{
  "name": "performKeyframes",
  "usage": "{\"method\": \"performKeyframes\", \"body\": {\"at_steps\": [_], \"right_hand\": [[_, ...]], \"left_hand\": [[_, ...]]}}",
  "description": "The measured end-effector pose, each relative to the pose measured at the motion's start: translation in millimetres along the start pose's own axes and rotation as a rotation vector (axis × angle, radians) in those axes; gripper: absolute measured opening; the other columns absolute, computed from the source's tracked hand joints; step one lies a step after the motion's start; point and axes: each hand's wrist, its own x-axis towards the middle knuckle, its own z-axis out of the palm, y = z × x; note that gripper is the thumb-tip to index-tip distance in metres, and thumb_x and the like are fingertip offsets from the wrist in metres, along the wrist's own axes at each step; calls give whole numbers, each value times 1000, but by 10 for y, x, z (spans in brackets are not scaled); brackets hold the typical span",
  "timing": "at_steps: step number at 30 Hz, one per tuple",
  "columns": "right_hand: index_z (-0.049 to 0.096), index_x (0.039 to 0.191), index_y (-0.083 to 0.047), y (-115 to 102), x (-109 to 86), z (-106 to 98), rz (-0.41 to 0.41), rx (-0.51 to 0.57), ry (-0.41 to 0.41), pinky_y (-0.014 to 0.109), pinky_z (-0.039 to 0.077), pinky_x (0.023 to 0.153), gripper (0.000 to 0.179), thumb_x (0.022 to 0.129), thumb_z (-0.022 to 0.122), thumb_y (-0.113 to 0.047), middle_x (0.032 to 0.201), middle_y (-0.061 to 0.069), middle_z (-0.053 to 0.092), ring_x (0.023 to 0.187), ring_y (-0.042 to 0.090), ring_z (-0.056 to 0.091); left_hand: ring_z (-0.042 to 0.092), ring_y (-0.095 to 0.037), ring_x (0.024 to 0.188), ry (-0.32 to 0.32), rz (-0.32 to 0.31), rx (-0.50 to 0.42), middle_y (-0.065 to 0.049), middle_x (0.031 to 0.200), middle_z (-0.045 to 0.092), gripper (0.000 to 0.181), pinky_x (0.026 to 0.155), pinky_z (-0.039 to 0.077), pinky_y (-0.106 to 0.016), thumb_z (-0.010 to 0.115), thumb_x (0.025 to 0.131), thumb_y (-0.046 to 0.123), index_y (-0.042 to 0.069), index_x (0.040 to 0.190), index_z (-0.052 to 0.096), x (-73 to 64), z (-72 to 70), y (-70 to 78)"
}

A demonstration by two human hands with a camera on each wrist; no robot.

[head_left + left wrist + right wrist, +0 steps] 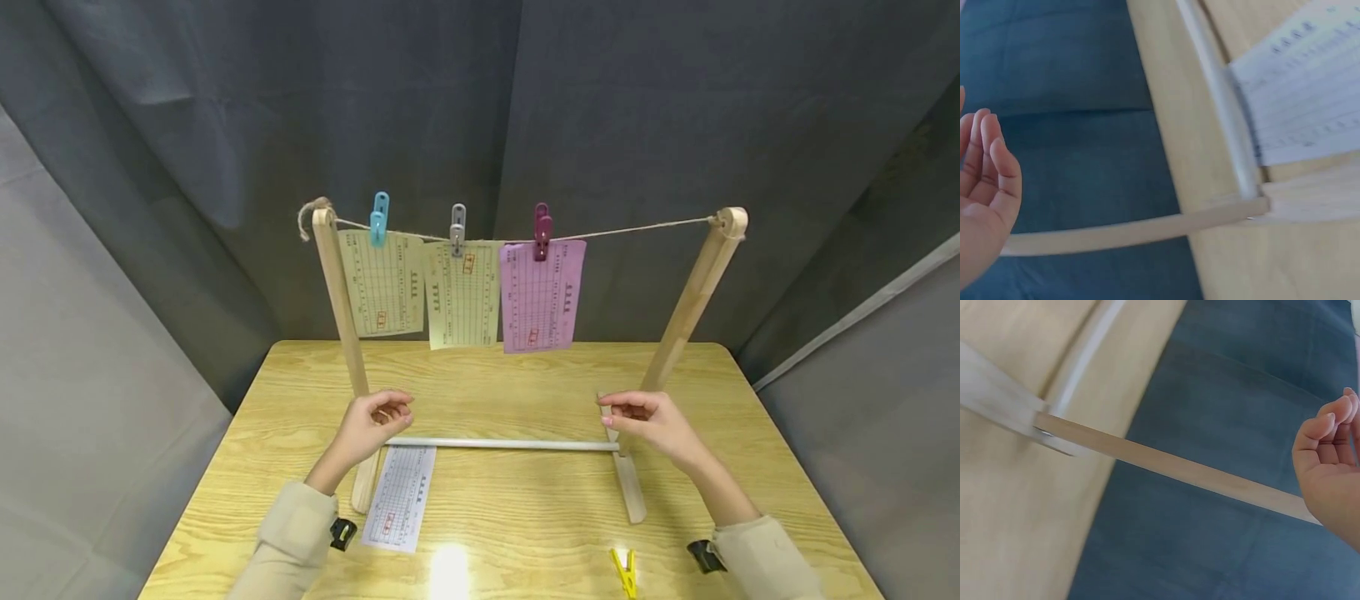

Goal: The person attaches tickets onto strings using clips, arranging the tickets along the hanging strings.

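Note:
Both hands are raised before a wooden stand, fingers loosely bent and holding nothing. My left hand (375, 422) is near the left post (339, 292); my right hand (654, 423) is near the right post (686, 312). On the string (637, 230) between the posts, a blue clothespin (379, 221) and a grey clothespin (457, 232) each hold a yellow printed slip, the left one (384, 287) and the middle one (462, 308). A purple clothespin (542, 233) holds a pink slip (540, 308). One white printed slip (401, 500) lies flat on the table.
A yellow clothespin (625, 573) lies near the front of the wooden table (525, 517). Low across the stand runs a white rod (502, 443), joining the wooden feet, such as the right foot (630, 487). Dark curtains (480, 108) hang behind.

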Motion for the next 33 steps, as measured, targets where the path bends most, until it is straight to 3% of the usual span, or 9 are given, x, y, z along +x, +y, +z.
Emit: {"method": "performKeyframes", "body": {"at_steps": [3,10,16,21,25,29,33], "right_hand": [[60,103,12,101,-53,36,7,10,-16,20,46,54,25,81,64,1,79,-1,61,66,4,53],[56,108,16,330,-211,93,82,56,-44,21,46,54,32,82,64,-1,78,-1,58,65,3,51],[55,110,16,567,-380,127,112,81,-68,21,46,55,34,82,64,-1,80,-1,57,67,3,51],[51,113,18,737,-515,119,108,85,-95,21,46,55,41,80,66,-1,82,9,56,69,4,50],[49,115,18,877,-632,103,106,98,-149,21,46,56,44,79,66,0,86,6,57,71,4,51],[46,116,20,1045,-751,108,58,144,-230,23,42,48,44,80,64,3,84,4,56,66,2,47],[41,117,23,1197,-890,127,47,252,-323,25,35,43,45,80,61,8,84,6,54,58,2,41]], "left_hand": [[54,-8,68,-12,-36,-9,-2,78,61,19,56,46,-22,69,77,5,-2,95,64,-62,-12,-106],[55,-14,71,-32,-205,20,-11,84,62,24,61,47,-24,69,77,1,-5,100,63,-198,-12,-293],[56,-11,71,8,-289,32,-8,83,62,24,64,48,-22,70,75,-1,-4,98,64,-308,9,-429],[56,-14,73,50,-335,9,-10,84,62,25,65,47,-23,70,75,-3,-4,99,64,-357,14,-532],[56,-18,74,42,-371,11,-12,86,62,29,66,47,-25,71,74,-2,-6,102,63,-395,39,-623],[57,-16,73,11,-460,20,-11,89,62,33,64,48,-25,71,74,0,-3,105,62,-453,69,-727],[57,-15,69,-39,-507,2,-15,92,61,35,58,48,-26,70,76,2,-2,109,61,-513,90,-817]]}}
